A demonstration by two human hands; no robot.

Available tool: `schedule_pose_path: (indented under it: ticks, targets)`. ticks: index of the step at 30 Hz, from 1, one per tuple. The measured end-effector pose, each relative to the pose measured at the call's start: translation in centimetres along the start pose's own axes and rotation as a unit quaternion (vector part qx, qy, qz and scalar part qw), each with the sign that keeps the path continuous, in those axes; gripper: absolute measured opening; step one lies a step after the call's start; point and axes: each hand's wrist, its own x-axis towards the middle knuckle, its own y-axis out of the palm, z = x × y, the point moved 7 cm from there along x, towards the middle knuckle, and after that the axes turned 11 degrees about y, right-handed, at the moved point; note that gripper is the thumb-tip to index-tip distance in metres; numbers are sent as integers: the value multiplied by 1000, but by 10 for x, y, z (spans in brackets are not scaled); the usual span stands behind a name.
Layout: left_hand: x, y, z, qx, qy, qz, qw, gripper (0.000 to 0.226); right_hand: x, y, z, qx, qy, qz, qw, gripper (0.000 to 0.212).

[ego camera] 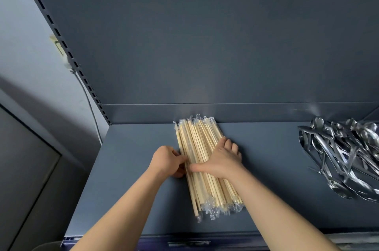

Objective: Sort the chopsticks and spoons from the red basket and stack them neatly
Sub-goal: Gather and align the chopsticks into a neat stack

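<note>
The wrapped chopsticks (198,142) lie in one stack at the centre of the frame, straight ahead of me on the grey shelf (133,168). Their long axis runs away from me: the far ends nearly touch the foot of the back panel (205,45), and the near ends sit low in the frame, swung a little to the right. So the stack points between my two forearms, and each hand meets one long side of it.

My left hand (167,161) is at the stack's left edge, about halfway along. The fingers are curled in against the outermost sticks and seem to grip them; the fingertips are tucked out of sight. My right hand (222,160) lies on top at the same level. The thumb is stretched left across the sticks toward my left hand, and the fingers bend down over the right edge. Both hands are equally near, with the stack squeezed between them.

I judge this to be the squaring-up step. The next move would be to press inward from both sides and straighten the slanted near ends.

The spoons (344,156) are heaped loosely at the right edge of the frame, well apart from my hands and not yet neat. The red basket is not in view.
</note>
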Motion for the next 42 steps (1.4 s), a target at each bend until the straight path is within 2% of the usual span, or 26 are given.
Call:
schedule_pose_path:
  ticks: [3, 7, 11, 13, 15, 17, 21, 23, 25, 26, 28, 29, 31, 36, 42]
  targets:
    - [-2, -4, 10, -29, -26, 4, 999, 25, 2, 3, 13, -31, -41, 4, 999, 167]
    - [-7, -18, 22, 71, -5, 4, 997, 26, 1, 12, 40, -79, -129, 39, 988, 162]
    - [-16, -43, 36, 136, 22, 10, 990, 32, -7, 12, 75, -173, -255, 53, 950, 151]
    - [-20, -66, 38, 167, 45, -69, 982, 38, -13, 10, 93, -223, -314, 61, 921, 146]
    - [-26, -88, 36, 179, 74, -176, 965, 31, -18, 8, 110, -273, -358, 62, 891, 144]
    - [-30, -96, 31, 175, 119, -242, 947, 23, -20, 5, 123, -313, -378, 56, 869, 143]
    - [-25, -89, 29, 243, 184, -237, 922, 29, -15, 3, 129, -331, -373, 54, 865, 146]
    - [-28, -91, 28, 288, 212, -260, 897, 31, -13, 2, 122, -298, -364, 59, 880, 148]
    - [-33, -94, 24, 328, 246, -298, 862, 46, -11, 0, 110, -238, -354, 56, 903, 147]
    - [-31, -93, 25, 340, 243, -290, 861, 59, -10, -1, 102, -206, -348, 50, 913, 143]
    - [-17, -86, 37, 337, 200, -203, 897, 81, -7, -1, 86, -156, -330, 24, 931, 132]
    - [-11, -79, 44, 320, 181, -155, 917, 85, -7, 1, 78, -145, -319, 7, 937, 129]
    - [-2, -67, 51, 293, 192, -115, 929, 85, -7, 4, 67, -139, -300, -29, 943, 126]
    - [13, -48, 44, 327, 204, -114, 916, 83, -1, 5, 55, -143, -283, -96, 943, 126]
    - [19, -34, 31, 411, 172, -103, 889, 82, 9, -5, 52, -178, -292, -104, 934, 99]
